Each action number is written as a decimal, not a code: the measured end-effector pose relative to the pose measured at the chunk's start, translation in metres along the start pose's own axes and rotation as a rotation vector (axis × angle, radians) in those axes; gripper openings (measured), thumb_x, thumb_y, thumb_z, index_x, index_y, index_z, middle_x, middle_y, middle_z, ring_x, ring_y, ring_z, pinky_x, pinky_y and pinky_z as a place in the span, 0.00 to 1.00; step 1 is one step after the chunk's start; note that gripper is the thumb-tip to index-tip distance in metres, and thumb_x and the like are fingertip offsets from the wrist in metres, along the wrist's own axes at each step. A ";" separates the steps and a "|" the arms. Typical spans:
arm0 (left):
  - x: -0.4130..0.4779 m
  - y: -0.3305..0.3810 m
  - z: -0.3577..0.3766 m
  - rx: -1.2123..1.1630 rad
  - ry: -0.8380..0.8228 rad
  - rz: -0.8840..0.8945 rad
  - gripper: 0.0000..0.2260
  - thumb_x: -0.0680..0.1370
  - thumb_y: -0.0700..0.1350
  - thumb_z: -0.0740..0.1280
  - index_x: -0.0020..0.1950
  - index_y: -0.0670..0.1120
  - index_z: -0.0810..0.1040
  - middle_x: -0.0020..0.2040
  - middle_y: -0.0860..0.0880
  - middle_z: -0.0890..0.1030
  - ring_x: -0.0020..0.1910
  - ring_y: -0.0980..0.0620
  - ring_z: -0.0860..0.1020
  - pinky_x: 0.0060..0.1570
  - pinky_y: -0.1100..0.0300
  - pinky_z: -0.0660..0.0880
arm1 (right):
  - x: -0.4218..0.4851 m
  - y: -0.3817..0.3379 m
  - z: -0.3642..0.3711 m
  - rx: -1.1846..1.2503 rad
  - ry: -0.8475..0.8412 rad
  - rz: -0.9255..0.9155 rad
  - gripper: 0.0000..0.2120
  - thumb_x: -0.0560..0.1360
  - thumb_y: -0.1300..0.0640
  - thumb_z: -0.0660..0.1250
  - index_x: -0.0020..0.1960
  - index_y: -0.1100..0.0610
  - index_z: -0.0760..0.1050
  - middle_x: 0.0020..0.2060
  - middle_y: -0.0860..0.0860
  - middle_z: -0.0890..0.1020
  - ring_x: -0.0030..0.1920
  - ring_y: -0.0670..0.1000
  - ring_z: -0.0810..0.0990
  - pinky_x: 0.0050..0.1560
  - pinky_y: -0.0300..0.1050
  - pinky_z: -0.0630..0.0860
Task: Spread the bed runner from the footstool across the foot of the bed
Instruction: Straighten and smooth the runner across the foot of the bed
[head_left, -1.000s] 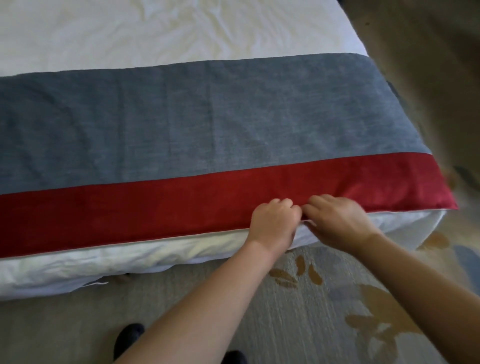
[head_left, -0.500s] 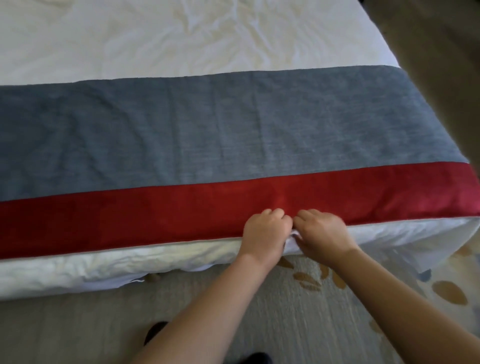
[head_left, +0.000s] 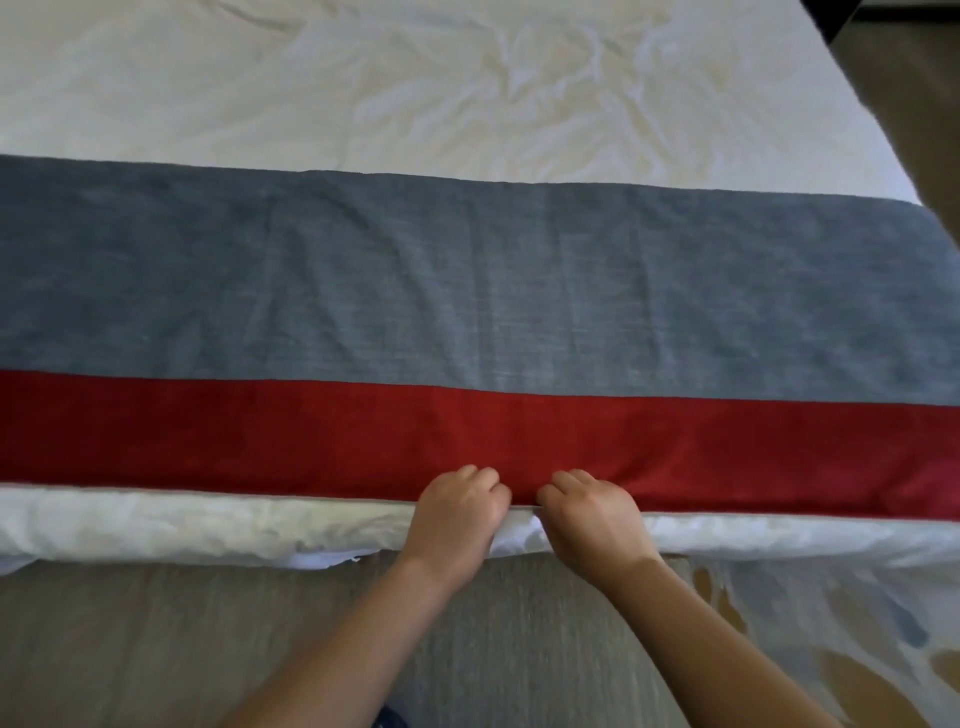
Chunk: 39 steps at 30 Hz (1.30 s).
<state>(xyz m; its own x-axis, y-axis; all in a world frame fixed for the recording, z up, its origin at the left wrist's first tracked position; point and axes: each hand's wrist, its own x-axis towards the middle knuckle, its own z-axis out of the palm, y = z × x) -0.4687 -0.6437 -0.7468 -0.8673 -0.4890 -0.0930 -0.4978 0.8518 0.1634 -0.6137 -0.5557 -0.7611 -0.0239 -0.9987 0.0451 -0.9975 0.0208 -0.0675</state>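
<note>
Now the curled fingers (head_left: 480, 480) of the left hand (head_left: 454, 519) grip the near hem of the bed runner (head_left: 467, 291), knuckles up and tips tucked under the edge. The right hand (head_left: 595, 525) holds the same hem in the same way just beside it. Half a second ago the two fists touched; a small strip of red cloth now shows between them. Both wrists cross the white duvet edge (head_left: 208, 525) that hangs below the hem, and both forearms reach in from the bottom of the view.

The runner lies flat across the foot of the bed (head_left: 415, 78). Its red band (head_left: 311, 431) is nearest the person and its wide grey-blue part lies beyond, with faint creases running up from the hands. It reaches the left edge of the view and passes out at the right. Its right end, which showed a second ago, is now out of view, since the view has shifted. The wrinkled white bedding fills the top. Below the bed is a grey carpet (head_left: 156, 649) with a brown and blue pattern at the right.
</note>
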 end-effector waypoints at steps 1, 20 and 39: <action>-0.003 -0.009 -0.001 -0.006 0.024 0.009 0.11 0.58 0.40 0.78 0.29 0.48 0.76 0.28 0.51 0.74 0.28 0.50 0.74 0.25 0.60 0.69 | 0.006 -0.006 -0.001 0.002 0.011 -0.017 0.17 0.48 0.60 0.80 0.26 0.53 0.72 0.23 0.48 0.73 0.23 0.51 0.73 0.19 0.39 0.64; -0.120 -0.213 -0.028 0.009 0.077 -0.083 0.10 0.68 0.43 0.60 0.36 0.44 0.81 0.31 0.49 0.77 0.30 0.49 0.76 0.26 0.56 0.73 | 0.123 -0.160 0.008 0.120 0.002 -0.140 0.14 0.48 0.63 0.77 0.28 0.53 0.74 0.25 0.47 0.73 0.25 0.49 0.73 0.20 0.37 0.61; -0.188 -0.316 -0.043 0.017 0.027 -0.222 0.16 0.70 0.48 0.59 0.46 0.42 0.82 0.41 0.47 0.81 0.37 0.47 0.80 0.35 0.55 0.78 | 0.180 -0.226 0.007 0.173 -0.226 -0.356 0.12 0.56 0.44 0.77 0.34 0.47 0.79 0.29 0.43 0.76 0.27 0.44 0.75 0.22 0.36 0.69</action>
<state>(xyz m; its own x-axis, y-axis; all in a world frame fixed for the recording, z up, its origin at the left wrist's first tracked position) -0.1486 -0.8293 -0.7387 -0.7359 -0.6699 -0.0984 -0.6769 0.7254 0.1248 -0.3925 -0.7402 -0.7446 0.3525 -0.9278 -0.1220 -0.9149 -0.3143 -0.2535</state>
